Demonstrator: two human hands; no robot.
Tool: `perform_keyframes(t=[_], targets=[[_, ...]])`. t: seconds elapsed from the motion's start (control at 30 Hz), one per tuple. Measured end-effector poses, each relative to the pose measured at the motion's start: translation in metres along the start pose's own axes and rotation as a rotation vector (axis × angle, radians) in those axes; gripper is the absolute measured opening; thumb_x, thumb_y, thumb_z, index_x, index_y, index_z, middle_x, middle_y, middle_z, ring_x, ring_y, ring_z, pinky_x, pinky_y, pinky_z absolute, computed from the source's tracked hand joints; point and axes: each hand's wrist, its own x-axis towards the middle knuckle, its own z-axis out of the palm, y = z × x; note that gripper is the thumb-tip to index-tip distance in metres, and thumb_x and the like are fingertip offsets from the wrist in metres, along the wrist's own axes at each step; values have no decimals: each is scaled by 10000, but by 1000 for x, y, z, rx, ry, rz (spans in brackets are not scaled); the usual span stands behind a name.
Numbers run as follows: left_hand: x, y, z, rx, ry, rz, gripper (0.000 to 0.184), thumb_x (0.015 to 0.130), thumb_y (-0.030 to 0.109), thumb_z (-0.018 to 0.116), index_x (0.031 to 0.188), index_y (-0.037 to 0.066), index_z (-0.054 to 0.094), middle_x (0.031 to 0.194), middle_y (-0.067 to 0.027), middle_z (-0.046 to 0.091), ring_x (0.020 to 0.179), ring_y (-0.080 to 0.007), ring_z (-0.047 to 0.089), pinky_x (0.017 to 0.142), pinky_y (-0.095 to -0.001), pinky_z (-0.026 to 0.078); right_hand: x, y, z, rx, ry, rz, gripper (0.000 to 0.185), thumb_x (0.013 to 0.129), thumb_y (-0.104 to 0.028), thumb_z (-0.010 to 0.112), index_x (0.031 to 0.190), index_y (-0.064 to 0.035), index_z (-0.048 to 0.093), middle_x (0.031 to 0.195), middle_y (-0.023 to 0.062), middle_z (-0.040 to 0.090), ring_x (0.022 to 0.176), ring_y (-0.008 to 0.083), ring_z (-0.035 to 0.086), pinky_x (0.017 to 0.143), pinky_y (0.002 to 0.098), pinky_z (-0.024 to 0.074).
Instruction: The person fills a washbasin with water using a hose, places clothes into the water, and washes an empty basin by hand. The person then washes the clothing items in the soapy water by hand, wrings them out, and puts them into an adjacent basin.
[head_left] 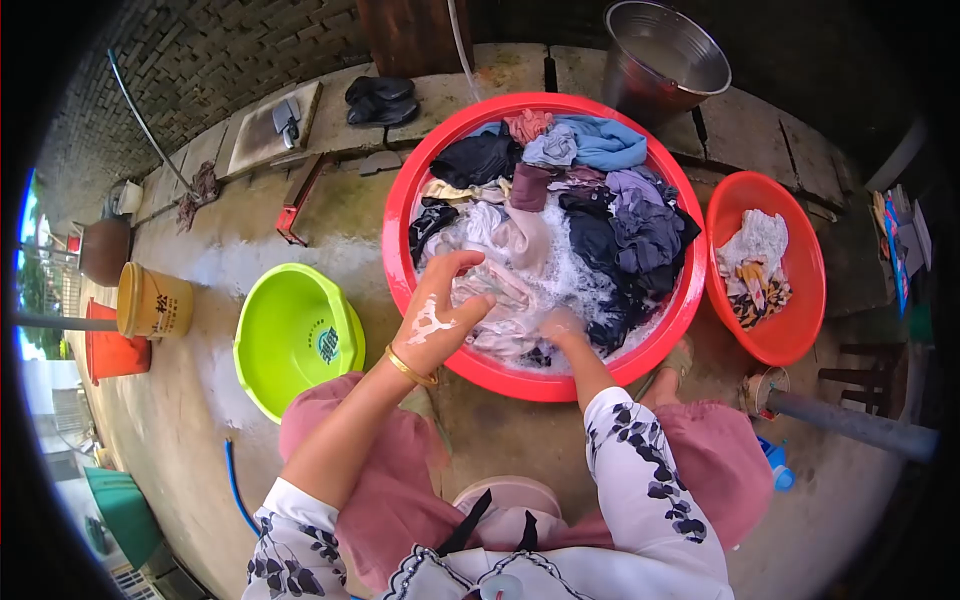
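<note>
In the head view, a large red tub (pixel 400 205) holds a heap of wet clothes in suds. My left hand (pixel 432 318) is raised over the tub's near left rim, foam on its back. Its thumb and fingers are curved but apart, with nothing visible between them. Down in the suds, my right hand (pixel 562 326) touches a pale pink garment (pixel 500 300); its fingers are hidden. Dark clothes (pixel 590 250) lie just beyond it. A purple-grey garment (pixel 645 225) and a blue cloth (pixel 607 142) are farther back.
An empty lime-green basin (pixel 262 335) stands left of the tub. On the right, a red basin (pixel 800 330) holds a white and a patterned cloth. A metal bucket (pixel 715 75), black shoes (pixel 382 100) and a cleaver (pixel 287 120) are behind. A yellow bucket (pixel 155 300) stands far left.
</note>
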Motion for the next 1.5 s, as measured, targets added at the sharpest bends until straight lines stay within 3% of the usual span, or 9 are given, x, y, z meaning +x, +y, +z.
perform_keyframes(t=[0.13,0.33,0.5,0.6,0.77,0.87,1.07,1.2,1.5], targets=[[-4,-27,6,-432,-63,-134,444,779,210,643,1155,29,491,1095,-66,525,1028,-179,512,861,-305,419,-6,8,-33,202,299,317,397,702,-229,622,1043,-25,614,1075,232,591,1003,380,572,870,418,455],[-7,-9,17,-769,-136,-564,577,785,263,647,1248,54,372,1148,-98,463,990,-204,497,709,-422,496,-100,-78,-143,186,720,-295,260,628,-28,619,886,3,630,966,210,597,928,380,568,802,380,452],[6,-17,29,-1114,-153,-840,844,795,532,583,1363,37,202,1340,-295,202,1200,-590,236,809,-663,405,-188,-148,-200,142,860,-619,300,593,59,524,883,42,602,1073,244,533,967,401,541,816,383,446],[12,-30,42,-1420,-392,-759,857,795,580,547,1373,53,197,1379,-297,144,1193,-590,245,829,-674,381,-240,-183,-208,129,862,-665,315,593,72,520,893,18,599,1120,253,502,1000,419,528,856,410,440],[10,-1,48,-1561,-388,-338,438,848,404,557,1044,13,541,872,-130,625,780,-275,628,727,-402,528,-287,-198,-172,-7,678,-961,365,641,76,537,1000,10,561,1170,212,498,1026,372,547,896,384,433],[22,-21,58,-1553,-365,-395,267,829,233,575,994,26,545,894,-140,622,761,-276,627,703,-362,533,-290,-175,-181,1220,271,-770,316,694,47,552,1009,21,541,1118,175,544,1003,296,580,893,368,448],[12,38,43,-1674,-412,-176,418,808,174,533,1165,-41,500,1037,-203,608,824,-255,636,715,-339,531,-206,-92,-185,1782,234,-80,583,813,-524,568,1047,-5,444,983,175,561,1001,303,560,821,501,473],[7,28,59,-1727,-674,-189,435,844,233,498,1197,-20,477,1009,-200,612,736,-286,644,604,-324,544,-194,-112,-193,1934,107,-603,730,756,-609,570,1221,-73,398,1145,183,511,1097,339,487,913,564,382],[-20,53,61,-1152,-669,-360,548,836,504,552,1188,86,508,923,-110,615,726,-161,589,552,-285,507,-197,-115,-232,1664,305,-511,191,741,-95,664,911,-22,614,793,62,633,693,150,613,638,292,508]])
